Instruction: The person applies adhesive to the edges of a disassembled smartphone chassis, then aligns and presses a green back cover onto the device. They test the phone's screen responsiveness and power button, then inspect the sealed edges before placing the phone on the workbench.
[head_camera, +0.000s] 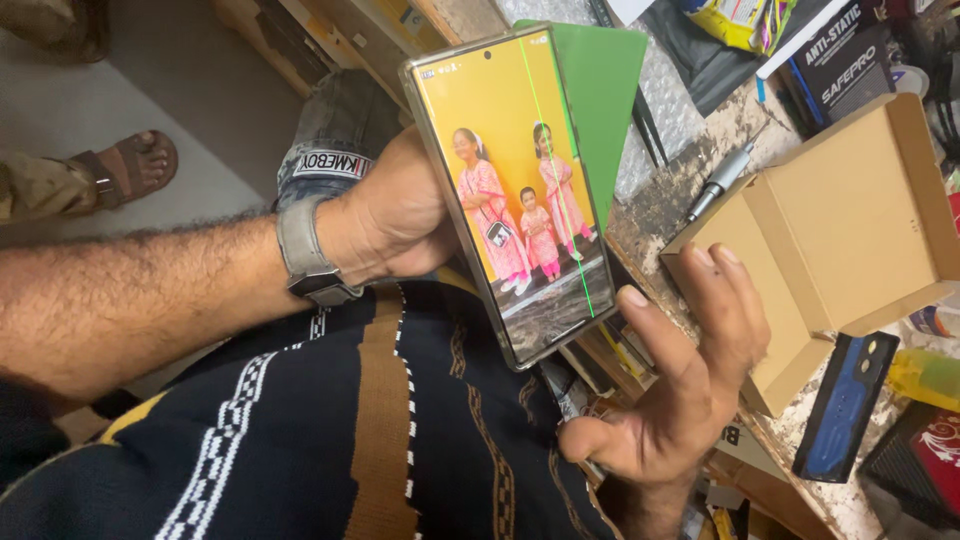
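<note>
Smartphone (515, 195) is gripped by the left hand (395, 215) above the lap, lit screen crossed by a thin green vertical line | right hand (680, 375) is held released, fingers spread, just beside the phone's lower edge | open cardboard box (850, 230) and pen (718, 180) are seen on the bench (660, 205).

My left hand (395, 215) wraps behind the phone (510, 190), so its fingers are hidden from me. The open cardboard box (850, 230) runs off the right edge. The phone covers much of the green sheet (605, 90).
</note>
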